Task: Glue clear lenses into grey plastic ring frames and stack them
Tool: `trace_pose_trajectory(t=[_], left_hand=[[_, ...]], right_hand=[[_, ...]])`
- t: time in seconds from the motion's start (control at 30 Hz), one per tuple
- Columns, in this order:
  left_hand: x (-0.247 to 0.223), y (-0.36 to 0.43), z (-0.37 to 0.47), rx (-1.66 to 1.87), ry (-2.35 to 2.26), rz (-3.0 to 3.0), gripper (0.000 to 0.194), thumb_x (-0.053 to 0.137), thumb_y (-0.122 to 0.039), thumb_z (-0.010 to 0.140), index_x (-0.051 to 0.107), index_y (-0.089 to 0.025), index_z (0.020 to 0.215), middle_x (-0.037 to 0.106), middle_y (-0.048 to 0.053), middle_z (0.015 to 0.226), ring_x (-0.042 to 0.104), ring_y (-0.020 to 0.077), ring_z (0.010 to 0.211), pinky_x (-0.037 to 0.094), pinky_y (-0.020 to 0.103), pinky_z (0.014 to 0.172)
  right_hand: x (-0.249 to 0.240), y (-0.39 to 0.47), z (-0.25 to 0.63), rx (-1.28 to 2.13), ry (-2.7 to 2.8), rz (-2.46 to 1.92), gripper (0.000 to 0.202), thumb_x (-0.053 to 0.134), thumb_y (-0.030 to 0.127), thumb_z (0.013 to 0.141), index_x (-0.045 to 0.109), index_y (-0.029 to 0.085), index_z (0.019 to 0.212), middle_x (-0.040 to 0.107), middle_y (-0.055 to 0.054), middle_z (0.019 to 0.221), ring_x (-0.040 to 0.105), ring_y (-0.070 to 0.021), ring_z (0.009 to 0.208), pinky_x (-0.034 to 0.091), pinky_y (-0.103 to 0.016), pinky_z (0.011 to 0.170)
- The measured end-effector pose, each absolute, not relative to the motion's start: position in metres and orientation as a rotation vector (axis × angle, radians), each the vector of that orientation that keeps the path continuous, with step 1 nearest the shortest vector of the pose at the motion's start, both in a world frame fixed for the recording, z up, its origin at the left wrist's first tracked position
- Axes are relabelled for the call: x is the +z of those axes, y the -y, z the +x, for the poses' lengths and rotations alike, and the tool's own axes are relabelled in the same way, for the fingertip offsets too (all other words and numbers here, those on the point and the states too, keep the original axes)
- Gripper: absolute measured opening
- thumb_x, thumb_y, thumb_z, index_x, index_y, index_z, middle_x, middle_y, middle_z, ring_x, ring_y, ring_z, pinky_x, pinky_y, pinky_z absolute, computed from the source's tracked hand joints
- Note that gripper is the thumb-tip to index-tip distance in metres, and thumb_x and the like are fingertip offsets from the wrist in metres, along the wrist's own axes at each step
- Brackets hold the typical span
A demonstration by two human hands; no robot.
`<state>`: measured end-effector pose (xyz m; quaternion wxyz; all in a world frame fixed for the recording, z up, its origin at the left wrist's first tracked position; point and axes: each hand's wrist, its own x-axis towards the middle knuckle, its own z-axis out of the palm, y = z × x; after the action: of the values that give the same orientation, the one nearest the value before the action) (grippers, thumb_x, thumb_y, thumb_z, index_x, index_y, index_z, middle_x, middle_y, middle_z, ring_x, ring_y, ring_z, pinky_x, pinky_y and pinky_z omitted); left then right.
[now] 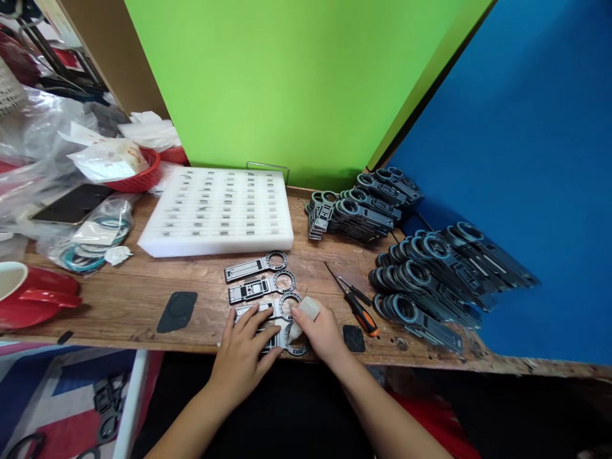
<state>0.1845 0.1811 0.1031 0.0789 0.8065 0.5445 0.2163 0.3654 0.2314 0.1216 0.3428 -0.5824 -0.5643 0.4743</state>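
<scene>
Whitish bottle (pixel 310 308): I hold it in my right hand (pixel 326 335), tip at the nearest ringed part (pixel 299 350). My left hand (pixel 241 357), fingers spread, lies across that part's flat end.

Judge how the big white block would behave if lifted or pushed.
The white block looks like foam, so it is probably light for its size. Its broad, flat shape should make it slide rather than tip.
</scene>
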Motion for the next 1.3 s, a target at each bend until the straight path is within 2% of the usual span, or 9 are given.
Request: trace_pose_trajectory(t=[0.4,0.6,0.73,0.8,0.9,0.97,1.03,1.17,1.3], left_hand=[[0.103,-0.182,0.183,0.650,-1.606,2.418,0.027,0.059,-0.031,0.082,0.064,-0.030,0.109,0.057,0.006,0.129,0.043,0.0322,0.126,0.021,0.061,0.105],[0.103,-0.181,0.180,0.634,-1.548,2.457,0.034,0.061,-0.032,0.081,0.061,-0.028,0.115,0.053,0.007,0.134,0.040,0.0331,0.129,0.017,0.061,0.108],[0.103,-0.178,0.176,0.719,-1.422,2.264,0.031,0.060,-0.032,0.082,0.061,-0.027,0.112,0.055,0.006,0.132,0.042,0.0321,0.127,0.023,0.056,0.107],[0.109,-0.178,0.176,0.834,-1.437,1.912,0.033,0.064,-0.036,0.079,0.061,-0.026,0.110,0.061,0.007,0.122,0.051,0.0299,0.117,0.036,0.048,0.100],[0.127,-0.179,0.180,0.992,-1.340,1.123,0.038,0.064,-0.043,0.078,0.059,-0.022,0.109,0.064,0.003,0.088,0.061,0.0183,0.077,0.049,0.031,0.070],[0.140,-0.182,0.183,0.987,-1.069,0.664,0.039,0.062,-0.045,0.078,0.060,-0.019,0.107,0.054,-0.002,0.070,0.051,0.0100,0.054,0.042,0.022,0.050],[0.151,-0.185,0.185,0.926,-0.797,0.356,0.039,0.066,-0.045,0.074,0.062,-0.016,0.101,0.045,-0.005,0.061,0.042,0.0058,0.046,0.032,0.017,0.041],[0.158,-0.188,0.186,0.887,-0.571,0.094,0.035,0.071,-0.039,0.070,0.063,-0.014,0.093,0.043,-0.005,0.061,0.035,0.0018,0.042,0.022,0.012,0.035],[0.156,-0.187,0.186,0.900,-0.551,0.072,0.029,0.067,-0.035,0.074,0.060,-0.015,0.094,0.048,-0.003,0.067,0.037,0.0016,0.043,0.024,0.012,0.036]], right_hand=[[0.117,-0.235,0.362,1.318,1.300,-1.383,0.033,0.065,0.048,0.074,0.058,0.017,0.071,0.058,0.001,0.065,0.050,-0.0132,0.061,0.041,-0.025,0.058],[0.125,-0.251,0.376,1.618,0.473,-1.147,0.036,0.063,0.054,0.075,0.055,0.019,0.074,0.053,0.004,0.058,0.042,-0.0083,0.044,0.030,-0.018,0.037],[0.145,-0.271,0.401,1.819,0.121,-0.949,0.019,0.049,0.034,0.086,0.057,0.017,0.084,0.066,-0.004,0.077,0.055,-0.0103,0.053,0.046,-0.019,0.044],[0.151,-0.284,0.413,1.798,0.022,-0.917,0.016,0.045,0.024,0.087,0.058,0.015,0.086,0.066,-0.005,0.078,0.056,-0.0099,0.053,0.049,-0.019,0.045],[0.151,-0.307,0.428,1.732,-0.046,-0.921,0.019,0.040,0.020,0.090,0.056,0.015,0.081,0.061,-0.001,0.066,0.050,-0.0061,0.043,0.045,-0.012,0.038],[0.145,-0.323,0.435,1.694,-0.067,-0.924,0.022,0.036,0.018,0.092,0.053,0.016,0.078,0.057,0.002,0.059,0.047,-0.0043,0.039,0.042,-0.009,0.035],[0.138,-0.336,0.439,1.656,-0.087,-0.932,0.024,0.033,0.016,0.092,0.052,0.018,0.078,0.056,0.003,0.058,0.048,-0.0040,0.038,0.043,-0.008,0.035],[0.127,-0.350,0.445,1.610,-0.106,-0.955,0.030,0.025,0.013,0.094,0.051,0.019,0.081,0.059,0.002,0.062,0.056,-0.0061,0.042,0.050,-0.012,0.040],[0.121,-0.349,0.446,1.596,-0.075,-0.974,0.029,0.026,0.015,0.095,0.053,0.018,0.086,0.064,-0.001,0.068,0.064,-0.0090,0.053,0.055,-0.016,0.046]])
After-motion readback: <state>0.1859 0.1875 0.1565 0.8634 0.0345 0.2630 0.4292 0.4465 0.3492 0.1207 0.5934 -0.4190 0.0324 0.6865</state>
